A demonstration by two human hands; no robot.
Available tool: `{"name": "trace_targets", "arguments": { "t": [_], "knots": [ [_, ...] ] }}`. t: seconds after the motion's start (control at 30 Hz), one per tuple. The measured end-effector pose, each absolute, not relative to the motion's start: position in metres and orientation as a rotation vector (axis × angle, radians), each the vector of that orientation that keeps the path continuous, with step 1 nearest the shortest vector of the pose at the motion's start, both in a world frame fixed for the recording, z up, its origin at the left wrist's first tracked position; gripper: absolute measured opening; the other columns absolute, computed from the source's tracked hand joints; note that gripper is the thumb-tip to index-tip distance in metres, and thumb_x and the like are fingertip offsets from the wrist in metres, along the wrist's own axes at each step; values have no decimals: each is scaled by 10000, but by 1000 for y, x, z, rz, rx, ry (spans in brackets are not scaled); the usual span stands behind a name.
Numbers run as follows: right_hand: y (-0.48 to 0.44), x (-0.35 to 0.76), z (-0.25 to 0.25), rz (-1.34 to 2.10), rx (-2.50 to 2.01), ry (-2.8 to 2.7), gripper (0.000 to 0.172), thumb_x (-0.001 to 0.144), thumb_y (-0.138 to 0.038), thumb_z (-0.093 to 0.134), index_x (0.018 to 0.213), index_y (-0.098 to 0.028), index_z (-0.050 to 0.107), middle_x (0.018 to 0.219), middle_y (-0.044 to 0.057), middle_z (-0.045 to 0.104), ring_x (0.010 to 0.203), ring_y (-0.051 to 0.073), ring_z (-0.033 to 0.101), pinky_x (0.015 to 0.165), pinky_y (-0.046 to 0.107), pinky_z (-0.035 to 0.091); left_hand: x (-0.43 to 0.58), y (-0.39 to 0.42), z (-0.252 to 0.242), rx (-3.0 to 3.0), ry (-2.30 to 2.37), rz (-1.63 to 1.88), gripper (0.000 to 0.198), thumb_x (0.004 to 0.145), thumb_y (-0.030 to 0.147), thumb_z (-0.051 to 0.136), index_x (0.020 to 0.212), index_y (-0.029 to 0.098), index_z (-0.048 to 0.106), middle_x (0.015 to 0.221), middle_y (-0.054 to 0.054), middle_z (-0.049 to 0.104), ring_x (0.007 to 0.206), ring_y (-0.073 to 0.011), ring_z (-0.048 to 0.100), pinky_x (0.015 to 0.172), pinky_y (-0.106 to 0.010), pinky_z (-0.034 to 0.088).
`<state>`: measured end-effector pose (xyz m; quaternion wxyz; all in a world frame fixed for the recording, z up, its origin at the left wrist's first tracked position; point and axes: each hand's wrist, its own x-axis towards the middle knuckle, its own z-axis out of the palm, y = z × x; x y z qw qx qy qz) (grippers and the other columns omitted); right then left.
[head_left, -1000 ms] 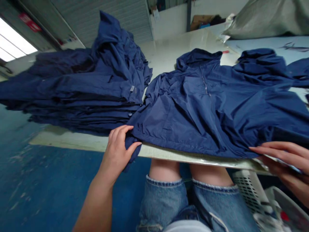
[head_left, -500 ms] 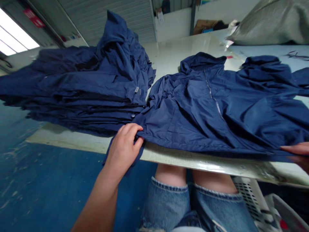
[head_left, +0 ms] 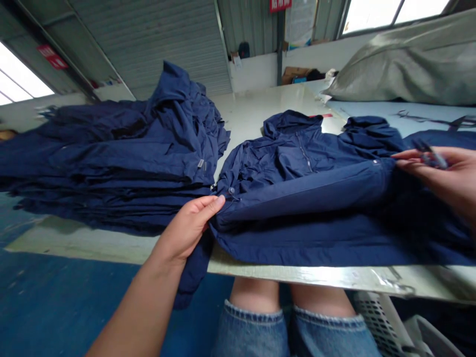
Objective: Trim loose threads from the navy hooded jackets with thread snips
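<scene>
Because it is blurred, the item (head_left: 431, 158) in the right hand (head_left: 451, 173) is unclear.

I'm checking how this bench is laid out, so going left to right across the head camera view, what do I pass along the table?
stack of navy jackets, left hand, navy hooded jacket, right hand
</scene>
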<state>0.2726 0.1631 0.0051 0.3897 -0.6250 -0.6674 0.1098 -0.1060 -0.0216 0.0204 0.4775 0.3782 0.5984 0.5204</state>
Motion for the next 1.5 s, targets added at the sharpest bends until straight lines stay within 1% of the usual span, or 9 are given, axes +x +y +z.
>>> {"name": "trace_targets", "arguments": {
  "t": [0.13, 0.3, 0.5, 0.6, 0.77, 0.97, 1.23, 1.37, 1.5],
  "knots": [
    [176, 260, -3, 389, -1813, -1689, 258, 824, -244, 692, 1032, -123, 784, 892, 133, 760, 737, 192, 637, 672, 321, 414, -104, -21, 20, 848, 1429, 1262, 311, 707, 428, 812, 804, 136, 766, 764, -57, 767, 664, -166, 665, 723, -270, 512],
    [189, 260, -33, 172, -1805, -2010, 294, 815, -309, 682, 1017, -126, 793, 805, 146, 741, 590, 172, 578, 572, 321, 365, -94, -18, 18, 782, 1391, 1269, 263, 665, 346, 849, 792, 144, 739, 783, -42, 765, 688, -139, 663, 718, -229, 511],
    [161, 239, -27, 54, -1601, -2145, 290, 852, -252, 621, 1089, -186, 775, 1242, 143, 667, 845, 232, 654, 670, 330, 419, -57, -11, 13, 702, 1286, 1316, 198, 718, 319, 805, 812, 179, 700, 811, -21, 753, 804, -174, 698, 768, -258, 540],
    [126, 217, -8, 377, -1168, -1992, 196, 864, -251, 623, 940, -172, 785, 999, 112, 725, 881, 220, 664, 772, 315, 476, -39, -5, 11, 680, 1226, 1321, 211, 716, 317, 811, 828, 190, 686, 782, -7, 743, 797, -181, 703, 746, -263, 551],
    [83, 169, 3, 1074, -843, -1825, 182, 754, -349, 770, 868, -207, 761, 809, 26, 693, 708, 161, 627, 661, 278, 487, -21, 5, 10, 708, 1172, 1249, 236, 722, 352, 803, 843, 201, 668, 762, 3, 732, 775, -184, 700, 701, -264, 549],
    [83, 146, -6, 1279, -788, -1589, 261, 707, -410, 799, 676, -180, 678, 682, -10, 599, 638, 123, 533, 625, 264, 421, -14, 22, 10, 906, 1232, 1203, 268, 723, 389, 788, 849, 195, 652, 792, 7, 724, 822, -165, 680, 735, -225, 517],
    [96, 154, -25, 1551, -817, -1342, 394, 728, -529, 755, 737, -180, 571, 562, -85, 361, 480, 65, 261, 472, 237, 229, -15, 48, 3, 1162, 1209, 1123, 215, 834, 308, 660, 1034, 259, 596, 719, 49, 690, 618, -130, 605, 603, -217, 455],
    [97, 154, -29, 1511, -811, -1370, 380, 755, -523, 738, 734, -185, 565, 588, -69, 413, 506, 74, 324, 499, 234, 285, -12, 54, 1, 1478, 1335, 1134, 130, 841, 252, 607, 907, 223, 715, 980, -11, 740, 954, -200, 648, 896, -267, 458],
    [94, 155, -26, 1413, -817, -1449, 336, 779, -494, 727, 732, -183, 610, 704, -12, 588, 648, 120, 517, 639, 255, 422, -11, 58, -1, 1577, 1389, 1032, 152, 765, 314, 742, 894, 234, 741, 937, -3, 757, 906, -214, 656, 899, -280, 449]
  ]
}}
